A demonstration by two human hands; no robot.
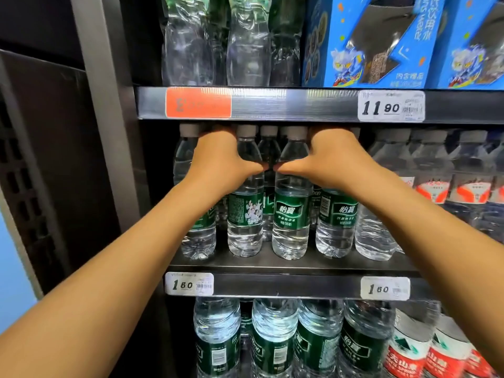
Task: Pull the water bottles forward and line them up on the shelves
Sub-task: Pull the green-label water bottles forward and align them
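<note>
While thumbs nearly meet, each hand [218, 159] [335, 159] grips green-labelled bottles [290, 211].

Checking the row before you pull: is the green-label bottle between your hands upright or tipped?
Upright: the bottle stands with its base flat on the shelf, cap straight above.

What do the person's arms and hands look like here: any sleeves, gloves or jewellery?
Both forearms are bare as far as the frame shows: no sleeves. The left hand and right hand wear no gloves, and no watch, bracelet or ring is visible. The fingers are hidden among the bottles.
</note>
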